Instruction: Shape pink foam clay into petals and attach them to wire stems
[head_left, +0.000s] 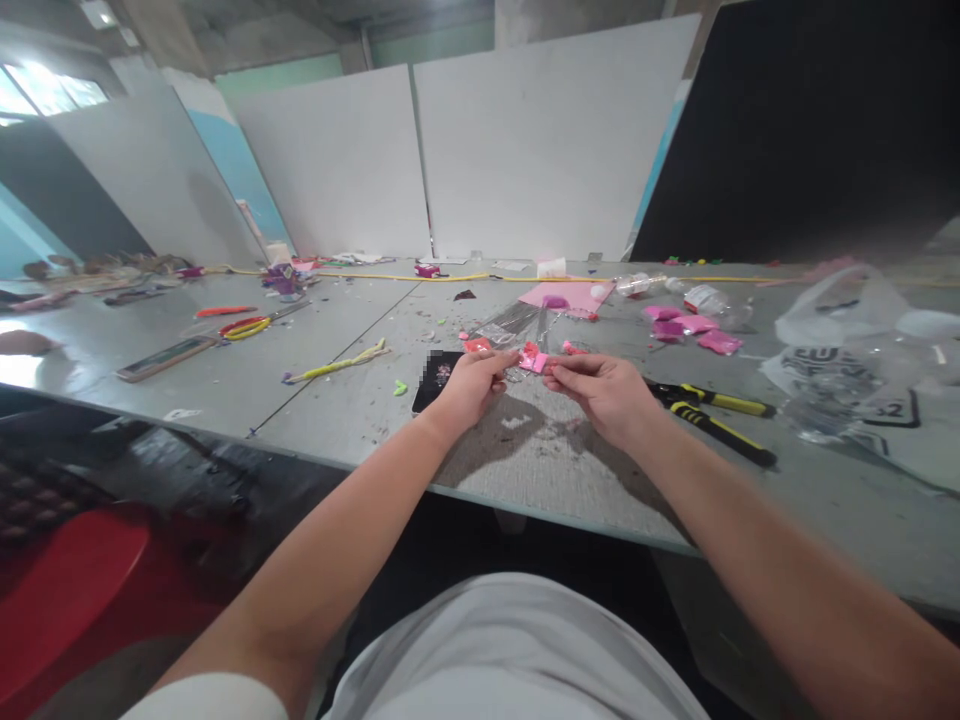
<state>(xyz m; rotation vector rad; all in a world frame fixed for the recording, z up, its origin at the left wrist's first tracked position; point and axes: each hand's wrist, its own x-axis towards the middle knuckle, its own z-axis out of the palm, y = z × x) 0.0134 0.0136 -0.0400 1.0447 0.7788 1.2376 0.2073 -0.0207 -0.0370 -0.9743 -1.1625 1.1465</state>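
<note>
Near the table's front edge, my left hand [475,384] and my right hand [606,392] face each other with fingertips pinched. Between them is a small bright pink piece [535,363] with a reddish part on top; it looks soft, but its exact kind is unclear. Both hands' fingertips are closed on its sides. Clear, crinkled plastic shows just behind it. A smartphone [436,380] lies beside my left hand, partly behind the wrist. To the right of my right hand lie pliers with black-and-yellow handles [724,402], their head partly hidden by that hand.
Several pink packets [694,326] and clear plastic bags [832,370] lie to the right. A pink sheet [576,297] is farther back. On the left are a twisted yellow strand [337,364], scissors [246,327] and a flat framed object [166,358]. A red stool [90,590] stands below.
</note>
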